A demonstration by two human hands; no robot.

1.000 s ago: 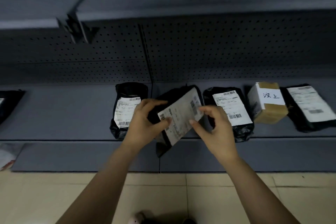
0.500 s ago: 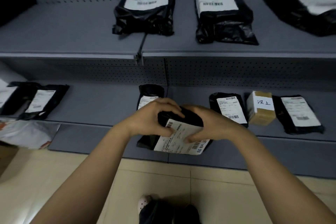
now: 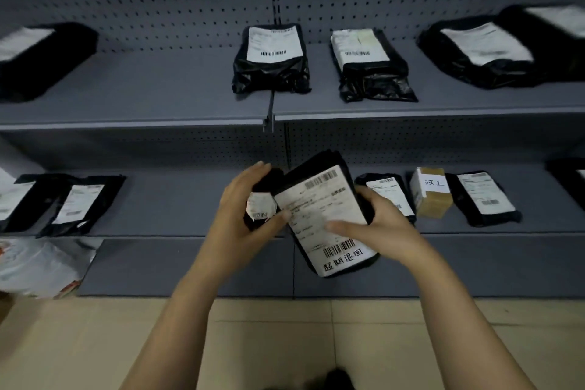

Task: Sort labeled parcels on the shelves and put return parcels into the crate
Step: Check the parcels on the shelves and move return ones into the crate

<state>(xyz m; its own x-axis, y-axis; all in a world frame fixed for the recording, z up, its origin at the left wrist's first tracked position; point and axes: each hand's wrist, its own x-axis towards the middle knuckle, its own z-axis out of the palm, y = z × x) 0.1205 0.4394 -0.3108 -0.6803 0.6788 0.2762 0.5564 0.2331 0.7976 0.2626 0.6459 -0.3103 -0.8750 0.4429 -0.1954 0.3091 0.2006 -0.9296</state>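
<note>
Both my hands hold a black parcel (image 3: 326, 215) in front of the lower shelf (image 3: 177, 199), its white label tilted toward me with handwritten characters along the bottom edge. My left hand (image 3: 243, 212) grips its left side, thumb on the label. My right hand (image 3: 376, 225) grips the right side, thumb across the label. Behind my left hand stands another black parcel (image 3: 259, 207), partly hidden.
To the right, the lower shelf carries a black parcel (image 3: 387, 190), a small cardboard box (image 3: 432, 193) and another black parcel (image 3: 484, 199); two black parcels (image 3: 76, 203) lie at its left. The upper shelf (image 3: 411, 109) holds several black parcels. A silvery bag (image 3: 41, 266) lies low left.
The view has tilted up, so the upper shelf shows more. I have turned the parcel so its label faces me and its handwritten bottom line shows; both hands still hold it.
</note>
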